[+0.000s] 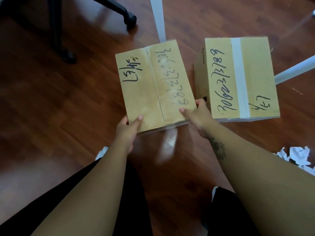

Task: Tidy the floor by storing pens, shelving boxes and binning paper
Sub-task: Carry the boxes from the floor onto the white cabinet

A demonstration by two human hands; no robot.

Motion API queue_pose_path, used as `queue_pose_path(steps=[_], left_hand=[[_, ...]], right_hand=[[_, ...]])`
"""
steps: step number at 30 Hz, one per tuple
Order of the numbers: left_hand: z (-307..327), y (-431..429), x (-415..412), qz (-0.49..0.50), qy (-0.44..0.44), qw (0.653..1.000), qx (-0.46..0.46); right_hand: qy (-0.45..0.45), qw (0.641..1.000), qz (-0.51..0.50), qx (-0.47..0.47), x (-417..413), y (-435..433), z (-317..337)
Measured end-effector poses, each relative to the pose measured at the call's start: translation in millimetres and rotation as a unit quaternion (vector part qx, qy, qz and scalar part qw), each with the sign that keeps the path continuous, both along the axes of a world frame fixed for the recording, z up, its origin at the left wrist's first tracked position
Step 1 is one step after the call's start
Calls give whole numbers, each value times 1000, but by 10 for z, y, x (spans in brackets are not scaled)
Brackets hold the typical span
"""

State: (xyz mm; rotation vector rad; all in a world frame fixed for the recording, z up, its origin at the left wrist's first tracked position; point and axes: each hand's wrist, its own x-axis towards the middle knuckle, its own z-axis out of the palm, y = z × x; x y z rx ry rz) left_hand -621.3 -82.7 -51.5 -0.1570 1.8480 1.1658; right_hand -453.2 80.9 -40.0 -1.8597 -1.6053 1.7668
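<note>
We've got the near cardboard box [155, 86] gripped at its bottom corners, left hand [127, 129] and right hand [196, 114] both curled round the edge, over the wood floor [51, 108]. Second box [238, 77] sits just beside it, torn paper [297, 156] off to the right.

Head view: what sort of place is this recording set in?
Probably an office or home study: a black castor chair base and white table legs stand on a wooden floor, with the nearer cardboard box and a second box marked in pen.
</note>
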Motion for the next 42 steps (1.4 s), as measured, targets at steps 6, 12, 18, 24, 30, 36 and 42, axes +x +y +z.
queue_pose_path(steps=[6,12,18,24,30,36,42], left_hand=[[550,-76,-136,-14,0,1000,-5],[1501,18,-159,-67,30,997,31],[2537,160,-13,-103,78,983,128],[3433,280,283,-210,114,950,203],[4437,272,756,-265,160,912,270],[5195,280,1077,-277,174,893,308],[5917,187,1342,-304,229,861,338]], right_hand=[[18,999,0,29,12,-115,456],[27,995,-19,92,123,-199,1372],[83,983,-71,148,343,-240,2495],[127,954,-141,232,854,-436,3586],[136,932,-186,281,1463,-672,4509],[136,921,-173,320,1812,-717,5469],[153,909,-179,343,2075,-945,6131]])
